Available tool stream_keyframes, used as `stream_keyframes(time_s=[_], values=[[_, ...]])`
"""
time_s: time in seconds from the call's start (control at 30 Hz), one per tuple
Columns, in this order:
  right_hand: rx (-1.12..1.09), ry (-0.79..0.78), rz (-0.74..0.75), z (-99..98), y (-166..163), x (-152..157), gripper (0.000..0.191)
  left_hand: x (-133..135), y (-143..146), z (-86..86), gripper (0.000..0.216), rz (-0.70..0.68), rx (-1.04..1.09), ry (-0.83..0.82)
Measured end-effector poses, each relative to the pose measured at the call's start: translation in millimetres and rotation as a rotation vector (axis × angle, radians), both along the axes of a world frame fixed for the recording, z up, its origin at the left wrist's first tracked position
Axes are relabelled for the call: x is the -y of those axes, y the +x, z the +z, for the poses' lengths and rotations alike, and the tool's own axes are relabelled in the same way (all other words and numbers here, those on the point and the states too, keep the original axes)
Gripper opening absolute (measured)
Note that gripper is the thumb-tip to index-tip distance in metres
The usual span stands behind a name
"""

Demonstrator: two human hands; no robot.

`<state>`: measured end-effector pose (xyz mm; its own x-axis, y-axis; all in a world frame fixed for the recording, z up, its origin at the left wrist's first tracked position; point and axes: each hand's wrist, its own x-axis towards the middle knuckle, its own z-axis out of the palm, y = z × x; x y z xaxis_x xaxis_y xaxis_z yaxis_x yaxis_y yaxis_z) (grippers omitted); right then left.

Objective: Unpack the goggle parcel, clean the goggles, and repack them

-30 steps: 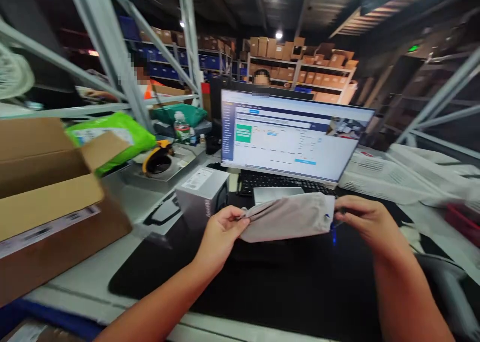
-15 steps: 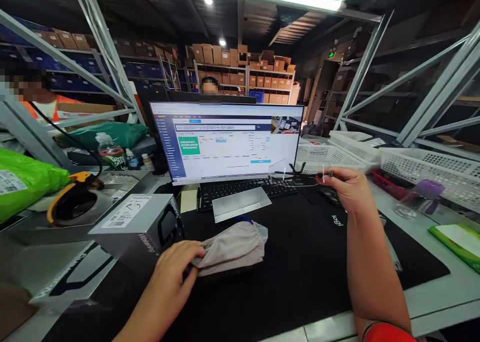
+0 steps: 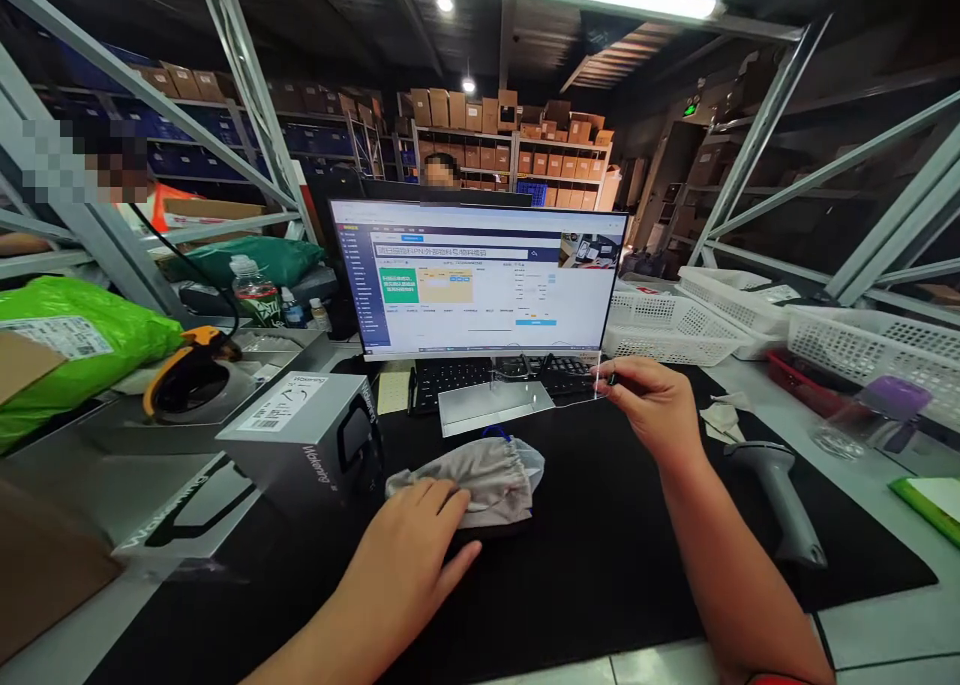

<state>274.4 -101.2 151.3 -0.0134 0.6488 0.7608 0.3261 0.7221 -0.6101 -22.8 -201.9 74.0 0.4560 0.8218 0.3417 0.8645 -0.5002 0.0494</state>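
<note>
A grey drawstring pouch (image 3: pixel 484 470) lies on the black desk mat (image 3: pixel 600 565), just right of a grey product box (image 3: pixel 300 430). My left hand (image 3: pixel 416 545) rests on the pouch's near left end with the fingers laid flat on the cloth. My right hand (image 3: pixel 649 405) is raised in front of the keyboard (image 3: pixel 457 373). Its thumb and fingers pinch the right edge of a thin clear plastic bag (image 3: pixel 544 380) that stretches leftward over the keyboard. A small silver tray (image 3: pixel 491 410) sits between keyboard and pouch.
A monitor (image 3: pixel 480 280) stands behind the keyboard, with a person behind it and another at the far left. A grey handheld scanner (image 3: pixel 780 490) lies at the right, white baskets (image 3: pixel 675 330) beyond. A yellow scanner (image 3: pixel 184 375), green parcel (image 3: pixel 82 340) and cardboard box (image 3: pixel 37 555) are on the left.
Both hands held the pouch a second ago. It now lies on the mat under my left hand. My right hand has come down and left with the clear bag.
</note>
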Motion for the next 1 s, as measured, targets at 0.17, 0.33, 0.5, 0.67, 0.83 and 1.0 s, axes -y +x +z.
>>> stream_keyframes(time_s=[0.17,0.33,0.5,0.67,0.83,1.0], values=[[0.06,0.029,0.001,-3.7,-22.4,14.8,0.011,-11.9,-0.8,6.1,0.04,0.041,-0.02,-0.398],[0.085,0.018,0.045,-8.9,-36.3,20.5,0.011,-21.3,1.9,10.6,0.042,0.027,-0.02,-0.478],[0.01,-0.158,0.154,-16.1,-43.0,18.3,0.004,-21.0,6.2,9.8,0.034,-0.007,-0.062,-0.322],[-0.153,-0.392,0.3,-30.5,-43.0,7.3,0.015,-7.6,-12.2,38.9,0.031,0.014,0.375,0.244],[-0.202,-0.373,0.262,-36.5,-43.6,3.7,0.014,-20.5,-23.5,64.5,0.068,0.317,0.614,0.17],[-0.127,-0.285,0.181,-30.2,-50.5,10.9,0.009,-55.4,-11.6,69.3,0.082,0.05,0.917,-0.13]])
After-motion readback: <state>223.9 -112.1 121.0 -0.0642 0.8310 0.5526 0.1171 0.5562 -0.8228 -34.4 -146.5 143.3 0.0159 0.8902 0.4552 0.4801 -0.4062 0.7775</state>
